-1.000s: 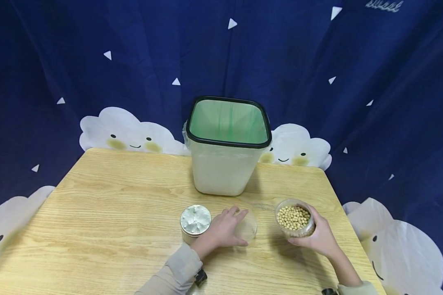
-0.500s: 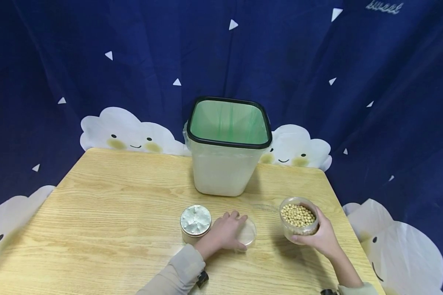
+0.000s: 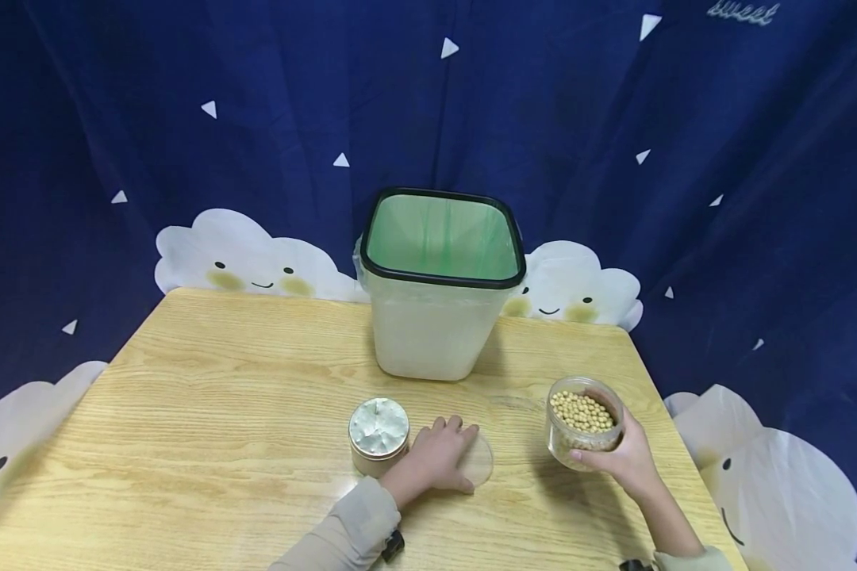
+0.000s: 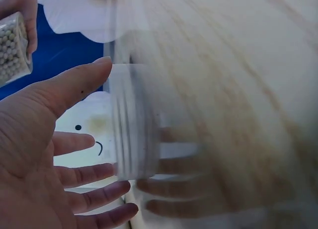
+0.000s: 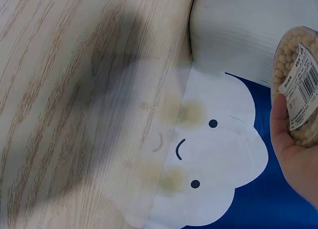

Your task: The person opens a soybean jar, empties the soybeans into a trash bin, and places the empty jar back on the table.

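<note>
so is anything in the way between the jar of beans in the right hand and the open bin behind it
Nothing visible blocks it. The right hand grips the jar of beans just above the table, and only bare wood lies between it and the bin. The clear lid under the left hand and the foil-topped jar sit off to the side.

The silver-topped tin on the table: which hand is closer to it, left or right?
Left. The left hand rests on the clear lid, right beside the silver-topped tin. The right hand holds the jar of beans farther off on the tin's right.

Clear lid (image 4: 133,120) blurred (left wrist view) — bean jar (image 5: 299,85) cut off.
</note>
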The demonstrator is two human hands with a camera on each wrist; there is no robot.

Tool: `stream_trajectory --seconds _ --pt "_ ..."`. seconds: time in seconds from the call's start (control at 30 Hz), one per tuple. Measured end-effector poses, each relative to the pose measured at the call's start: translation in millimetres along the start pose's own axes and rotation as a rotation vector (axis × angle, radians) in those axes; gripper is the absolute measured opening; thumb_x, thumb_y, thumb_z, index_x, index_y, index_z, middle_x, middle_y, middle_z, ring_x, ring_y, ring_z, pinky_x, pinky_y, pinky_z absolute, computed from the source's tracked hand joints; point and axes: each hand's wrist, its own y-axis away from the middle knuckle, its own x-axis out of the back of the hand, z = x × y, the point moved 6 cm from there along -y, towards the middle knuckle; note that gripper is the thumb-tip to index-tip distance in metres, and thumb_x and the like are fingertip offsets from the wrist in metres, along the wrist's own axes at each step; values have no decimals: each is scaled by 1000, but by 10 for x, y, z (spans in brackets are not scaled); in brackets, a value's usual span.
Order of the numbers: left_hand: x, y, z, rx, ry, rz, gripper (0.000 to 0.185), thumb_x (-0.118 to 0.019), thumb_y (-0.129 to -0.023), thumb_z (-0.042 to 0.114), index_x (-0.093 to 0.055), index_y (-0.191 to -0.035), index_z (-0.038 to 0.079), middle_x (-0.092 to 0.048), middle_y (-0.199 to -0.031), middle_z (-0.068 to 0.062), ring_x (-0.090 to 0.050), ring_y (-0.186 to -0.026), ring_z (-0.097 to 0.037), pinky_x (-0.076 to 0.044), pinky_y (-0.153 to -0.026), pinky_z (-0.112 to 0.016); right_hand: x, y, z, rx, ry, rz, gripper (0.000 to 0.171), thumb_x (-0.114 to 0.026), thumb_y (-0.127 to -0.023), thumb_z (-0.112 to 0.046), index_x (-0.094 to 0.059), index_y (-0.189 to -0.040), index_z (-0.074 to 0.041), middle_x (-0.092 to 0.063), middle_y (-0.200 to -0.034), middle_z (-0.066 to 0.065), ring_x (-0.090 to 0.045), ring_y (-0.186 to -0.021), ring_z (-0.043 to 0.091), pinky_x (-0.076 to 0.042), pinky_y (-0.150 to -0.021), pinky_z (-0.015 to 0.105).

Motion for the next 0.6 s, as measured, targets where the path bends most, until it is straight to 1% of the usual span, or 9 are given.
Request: stream_trajectory --seconds 0.13,0.27,0.47,0.6 --pt "60 -16 10 -3 3 4 89 -76 -61 53 -44 -134 15 -48 -124 -11 -48 -105 -28 -46 -72 -40 -1 -2 6 -3 -1 0 87 -77 -51 15 -40 -130 6 -51 -119 -8 -47 -107 1 -35 -86 12" --pt "154 -31 19 1 21 9 88 -73 -64 54 -42 -136 16 -46 -128 -10 -47 -109 -28 -46 -77 -40 -1 -7 8 -6 -5 0 87 -77 -51 15 -40 -130 5 -51 -120 -7 -47 -107 2 -35 -86 12" --pt "327 -11 56 -15 58 48 84 -71 -67 54 -42 -137 18 -46 -129 -8 -48 -111 -28 -47 -77 -39 -1 -9 4 -2 -2 -6 88 -77 -51 14 -40 -130 5 -51 -120 -7 -47 -107 1 -35 -87 12" --pt "457 7 74 -30 88 80 82 -71 -68 53 -42 -137 18 -47 -127 -6 -48 -111 -25 -48 -77 -38 -2 -8 6 -2 1 -10 88 -77 -51 14 -40 -130 5 -51 -120 -8 -47 -107 1 -35 -87 12"
